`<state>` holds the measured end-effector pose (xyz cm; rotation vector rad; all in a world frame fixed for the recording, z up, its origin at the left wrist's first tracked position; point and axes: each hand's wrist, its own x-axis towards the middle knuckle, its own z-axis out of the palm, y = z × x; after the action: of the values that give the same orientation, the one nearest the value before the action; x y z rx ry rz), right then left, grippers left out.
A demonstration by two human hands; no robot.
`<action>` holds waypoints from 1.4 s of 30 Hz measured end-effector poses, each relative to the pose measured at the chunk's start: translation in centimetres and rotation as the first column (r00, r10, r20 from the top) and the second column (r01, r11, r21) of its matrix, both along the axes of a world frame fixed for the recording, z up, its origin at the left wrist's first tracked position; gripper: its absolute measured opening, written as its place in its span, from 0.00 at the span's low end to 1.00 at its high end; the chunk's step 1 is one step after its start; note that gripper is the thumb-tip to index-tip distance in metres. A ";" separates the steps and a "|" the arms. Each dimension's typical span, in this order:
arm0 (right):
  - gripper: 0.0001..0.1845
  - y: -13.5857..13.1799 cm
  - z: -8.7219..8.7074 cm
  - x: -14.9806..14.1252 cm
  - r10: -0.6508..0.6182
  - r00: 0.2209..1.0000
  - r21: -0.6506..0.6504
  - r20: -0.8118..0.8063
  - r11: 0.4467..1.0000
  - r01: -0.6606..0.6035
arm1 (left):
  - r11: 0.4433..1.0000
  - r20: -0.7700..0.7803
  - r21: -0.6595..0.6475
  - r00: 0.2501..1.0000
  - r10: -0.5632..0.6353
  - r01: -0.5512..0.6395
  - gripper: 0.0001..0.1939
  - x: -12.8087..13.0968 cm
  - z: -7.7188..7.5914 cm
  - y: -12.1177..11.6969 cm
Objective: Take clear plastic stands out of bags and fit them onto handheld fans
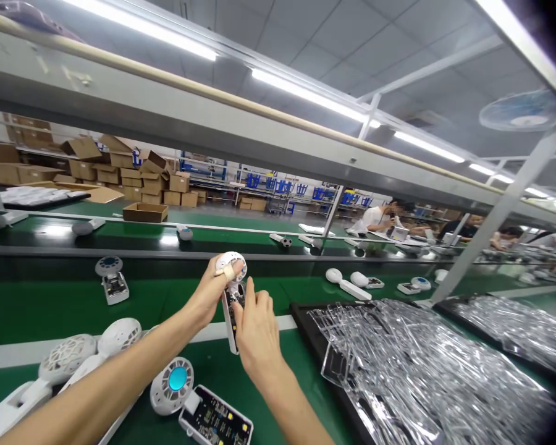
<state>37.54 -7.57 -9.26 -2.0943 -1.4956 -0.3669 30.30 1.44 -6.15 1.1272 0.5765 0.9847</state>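
The left hand (207, 292) wraps closely around the white head (231, 262) of a small handheld fan (233, 312), with a bandage on one finger. The right hand (257, 327) grips narrowly at the fan's open back, and its fingers (250, 303) hide much of the circuit board there. The fan is held over the green bench (278, 349), near a tray of clear plastic covers (421, 377). Another fan (172, 384) lies below, its circuit board (215, 417) partly cut off.

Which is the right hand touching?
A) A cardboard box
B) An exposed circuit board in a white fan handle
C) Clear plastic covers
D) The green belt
B. The right hand rests on the circuit board in the handle, below the fan head held by the left hand.
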 end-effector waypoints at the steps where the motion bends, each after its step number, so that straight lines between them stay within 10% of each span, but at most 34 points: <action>1: 0.26 0.1 -0.4 -0.3 -0.012 1.000 0.017 -0.010 1.000 0.012 | 1.000 -0.003 0.002 1.000 0.019 -0.019 0.24 0.0 -0.1 -0.4; 13: 0.30 -1.4 -5.1 -0.7 0.003 0.957 -0.057 -0.292 0.998 -0.021 | 0.988 0.048 -0.059 0.988 0.144 -0.142 0.32 0.0 -0.3 -1.6; 22: 0.31 -3.7 -3.2 2.1 0.159 0.912 0.033 -0.379 0.987 -0.158 | 0.962 -0.072 -0.205 0.978 -0.198 0.180 0.22 0.1 -3.1 -2.3; 29: 0.29 0.0 -3.6 3.3 0.125 0.479 0.303 -0.869 0.900 0.314 | 0.998 -0.082 0.066 0.996 0.029 -0.023 0.26 0.8 -3.4 -4.6; 36: 0.31 1.5 -3.4 4.6 -0.059 0.651 0.207 -0.756 0.923 0.324 | 0.996 -0.063 -0.004 0.994 0.085 -0.086 0.25 2.6 -4.4 -4.2; 42: 0.13 -1.2 -1.1 11.5 -0.289 0.866 -0.148 -0.408 0.957 0.249 | 0.996 -0.412 -0.065 0.911 0.023 -0.055 0.25 5.9 -6.4 4.2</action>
<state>49.05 -8.80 -10.36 -2.2759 -0.9817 0.0675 36.18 5.63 -12.60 1.2680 0.9718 0.7520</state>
